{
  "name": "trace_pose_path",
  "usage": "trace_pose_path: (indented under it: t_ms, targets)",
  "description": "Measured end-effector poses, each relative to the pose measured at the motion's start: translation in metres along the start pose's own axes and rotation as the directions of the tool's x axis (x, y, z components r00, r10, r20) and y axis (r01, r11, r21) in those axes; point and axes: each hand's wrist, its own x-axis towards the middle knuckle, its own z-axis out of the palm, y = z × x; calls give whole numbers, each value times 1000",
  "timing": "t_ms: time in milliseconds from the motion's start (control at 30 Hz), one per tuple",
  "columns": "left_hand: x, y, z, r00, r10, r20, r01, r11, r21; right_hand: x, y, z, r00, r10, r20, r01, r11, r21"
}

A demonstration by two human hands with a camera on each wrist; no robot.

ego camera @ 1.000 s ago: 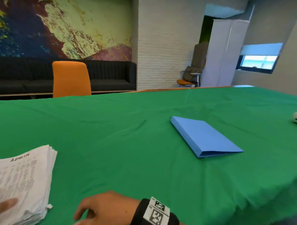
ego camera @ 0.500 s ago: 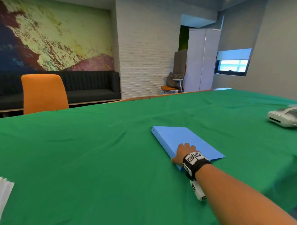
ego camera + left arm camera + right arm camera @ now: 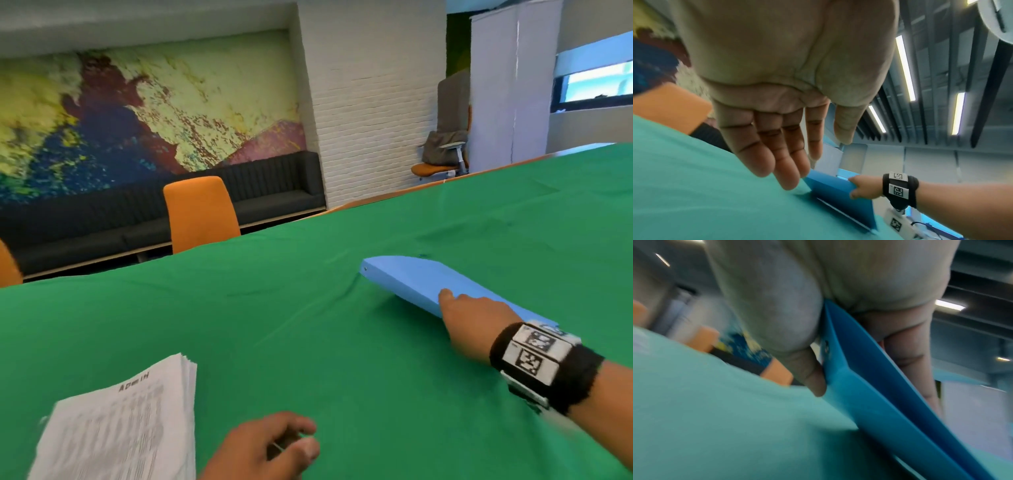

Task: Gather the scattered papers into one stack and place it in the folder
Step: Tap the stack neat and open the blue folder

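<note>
A closed blue folder [image 3: 418,277] lies right of centre on the green tablecloth [image 3: 274,325], its near end raised off the cloth. My right hand [image 3: 459,308] grips that near end. In the right wrist view the thumb [image 3: 812,379] presses one face of the folder [image 3: 869,394] and the fingers [image 3: 908,353] curl round the other. A thick stack of printed papers [image 3: 130,421] sits at the bottom left. My left hand [image 3: 291,442] hovers just right of the stack, fingers relaxed and holding nothing. The left wrist view shows its fingers [image 3: 777,154] loose, with the folder [image 3: 838,190] beyond.
An orange chair [image 3: 202,212] stands at the table's far edge, with a black sofa [image 3: 274,185] behind it against the wall. Another orange chair edge [image 3: 8,267] shows at the far left. Bare green cloth lies between the stack and the folder.
My right hand, which lay on the flat folder, now grips it and has tilted its near end up. The view swung left, bringing the paper stack and left hand back in.
</note>
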Motion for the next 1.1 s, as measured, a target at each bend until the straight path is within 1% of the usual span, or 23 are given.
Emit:
trace_pose_path:
  t_ms: [33,67,100,167,200,233,267,300,333,367,400,467,533,567,633,700,833,900,933,1000,1067,1100]
  targets:
    - [8,12,10,1000,-1,19,2,998,-63,-17,-20,-9,999,-46,-8,46,999,11]
    - [24,12,18,999,-12,37,17,988,-152,-33,-40,-15,995,-93,-20,94,995,33]
    - [39,12,27,998,-53,28,58,965,-256,-50,-60,-20,990,-140,-34,142,988,61]
    - [62,18,38,990,-139,34,136,850,-509,-82,-102,-24,972,-228,-50,232,967,109]
    - [68,16,42,988,-154,28,140,788,-600,-98,-122,-26,962,-267,-55,272,954,127]
    - [71,13,43,989,-149,-15,101,733,-672,-111,-140,-26,952,-301,-53,306,940,149]
    - [73,7,43,984,-153,-88,44,695,-718,-121,-156,-26,943,-329,-39,331,926,180]
    - [73,-3,40,971,-165,-172,-12,687,-727,-129,-168,-25,934,-356,-14,350,910,223]
    - [73,-16,36,957,-150,-248,-77,693,-717,-133,-175,-25,924,-383,14,365,891,268]
    - [70,-31,30,948,-136,-287,-111,705,-700,-132,-179,-24,913,-406,42,373,872,316]
    - [67,-45,22,941,-140,-308,-115,725,-679,-128,-178,-23,906,-415,81,360,857,368]
    - [63,-78,8,928,-182,-325,-74,766,-639,-112,-168,-16,912,-392,123,301,840,451]
    - [66,-107,-2,914,-233,-333,-6,811,-585,-92,-151,0,936,-331,116,245,854,459]
    - [72,-121,-5,904,-243,-353,5,830,-557,-83,-144,8,947,-300,118,220,868,446]
    - [70,-117,-11,891,-239,-386,17,867,-498,-72,-132,25,952,-269,148,189,893,408]
    - [65,-96,-15,886,-213,-411,18,903,-429,-66,-128,36,935,-281,218,175,896,408]
    - [78,-78,-20,856,-236,-460,85,942,-326,-54,-128,42,913,-334,234,216,883,417]
    - [85,-74,-20,845,-237,-480,117,957,-267,-53,-131,38,887,-374,272,257,888,381]
    - [84,-71,-20,849,-227,-477,131,965,-226,-52,-133,38,871,-387,304,278,896,346]
    - [78,-65,-21,875,-194,-443,144,979,-145,-50,-133,38,844,-402,355,322,910,262]
    - [56,-57,-25,903,-122,-412,103,992,-69,-49,-133,36,829,-410,381,350,911,218]
    - [41,-58,-31,902,-71,-425,66,997,-25,-50,-133,35,826,-414,382,358,910,211]
